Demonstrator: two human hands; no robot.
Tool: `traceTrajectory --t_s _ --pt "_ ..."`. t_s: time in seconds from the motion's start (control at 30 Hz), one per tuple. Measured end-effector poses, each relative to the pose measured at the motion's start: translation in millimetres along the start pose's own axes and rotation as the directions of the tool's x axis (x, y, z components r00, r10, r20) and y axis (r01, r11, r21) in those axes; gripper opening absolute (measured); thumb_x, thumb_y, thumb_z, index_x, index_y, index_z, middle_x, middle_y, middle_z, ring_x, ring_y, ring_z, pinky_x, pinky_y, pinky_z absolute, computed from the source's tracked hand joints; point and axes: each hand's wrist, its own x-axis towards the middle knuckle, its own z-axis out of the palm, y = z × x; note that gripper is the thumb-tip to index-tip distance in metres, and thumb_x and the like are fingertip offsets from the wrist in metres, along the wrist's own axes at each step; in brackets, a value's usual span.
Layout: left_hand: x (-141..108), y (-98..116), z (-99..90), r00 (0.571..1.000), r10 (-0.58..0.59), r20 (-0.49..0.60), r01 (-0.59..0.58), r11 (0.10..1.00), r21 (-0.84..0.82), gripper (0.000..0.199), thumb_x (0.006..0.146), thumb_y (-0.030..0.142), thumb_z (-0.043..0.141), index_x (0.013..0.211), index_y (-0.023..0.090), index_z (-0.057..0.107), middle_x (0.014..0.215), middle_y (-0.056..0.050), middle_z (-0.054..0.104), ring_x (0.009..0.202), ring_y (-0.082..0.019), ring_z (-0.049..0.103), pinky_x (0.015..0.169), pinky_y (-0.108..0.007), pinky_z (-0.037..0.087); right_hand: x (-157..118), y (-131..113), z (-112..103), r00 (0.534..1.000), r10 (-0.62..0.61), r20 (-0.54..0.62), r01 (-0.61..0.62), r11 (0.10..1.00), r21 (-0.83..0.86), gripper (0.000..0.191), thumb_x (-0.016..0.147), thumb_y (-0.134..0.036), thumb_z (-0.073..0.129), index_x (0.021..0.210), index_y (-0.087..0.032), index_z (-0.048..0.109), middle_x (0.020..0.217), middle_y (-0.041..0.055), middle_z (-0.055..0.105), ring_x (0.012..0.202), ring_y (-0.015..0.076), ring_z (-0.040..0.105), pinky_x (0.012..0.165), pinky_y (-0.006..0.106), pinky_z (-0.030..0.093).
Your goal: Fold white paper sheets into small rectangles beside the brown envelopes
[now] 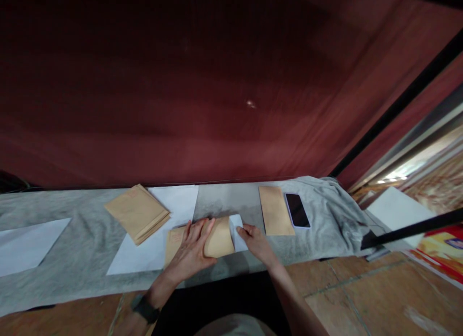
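My left hand [193, 246] lies across a brown paper envelope [221, 239], its fingers stretched out over the paper and its thumb along the near edge. Part of the envelope is hidden under this hand, and its right side bulges upward. A folded white sheet of paper [235, 224] sticks out of the envelope's right end. My right hand [255, 240] pinches that sheet between thumb and fingers. How far the sheet reaches inside the envelope is hidden.
A stack of brown envelopes [135, 211] rests on white paper sheets [144, 256] at left. Another white sheet [31, 244] lies farther left. One envelope [275, 210] and a phone [298, 210] lie at right on the grey cloth [331, 220]. A dark red panel [217, 152] stands behind.
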Motion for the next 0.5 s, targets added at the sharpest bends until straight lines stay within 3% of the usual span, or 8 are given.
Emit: traceTrajectory --t_s 0.13,0.27,0.33,0.5 --pt "1 1 0.0 0.999 0.035 0.013 -0.035 0.999 0.006 0.113 0.066 0.034 0.074 0.159 0.023 0.011 0.149 -0.016 0.044 0.141 -0.037 0.038 0.122 -0.058 0.016 -5 1 18 0.997 -0.022 -0.079 0.012 0.993 -0.115 0.035 0.095 -0.034 0.05 0.066 -0.024 0.066 0.071 0.0025 0.063 0.075 0.0185 0.062 0.072 0.027 0.045" --pt "0 0 1.8 0.999 0.048 0.004 -0.048 0.999 0.004 0.112 0.068 0.033 0.074 0.159 0.024 0.01 0.148 -0.016 0.045 0.141 -0.037 0.039 0.122 -0.058 0.016 -8 4 19 0.994 -0.023 -0.105 0.006 0.987 -0.159 0.024 0.092 -0.029 0.056 0.073 -0.024 0.07 0.087 0.0068 0.067 0.1 0.0234 0.061 0.094 0.034 0.043" --pt "0 1 2.9 0.998 0.057 -0.006 -0.057 0.998 0.002 0.112 0.068 0.032 0.073 0.159 0.024 0.009 0.148 -0.016 0.045 0.141 -0.037 0.039 0.122 -0.058 0.016 -9 5 21 0.996 -0.008 -0.088 -0.005 0.989 -0.145 0.025 0.092 -0.026 0.056 0.072 -0.023 0.069 0.093 0.0064 0.068 0.099 0.0215 0.063 0.093 0.032 0.045" --pt "2 5 3.9 0.997 0.073 0.001 -0.073 0.997 -0.004 0.112 0.067 0.034 0.073 0.159 0.023 0.011 0.148 -0.015 0.046 0.14 -0.037 0.041 0.122 -0.058 0.017 -6 6 32 0.997 0.046 -0.065 -0.053 0.994 -0.1 0.027 0.089 -0.014 0.053 0.065 -0.022 0.063 0.086 0.0038 0.068 0.079 0.0154 0.067 0.073 0.023 0.048"
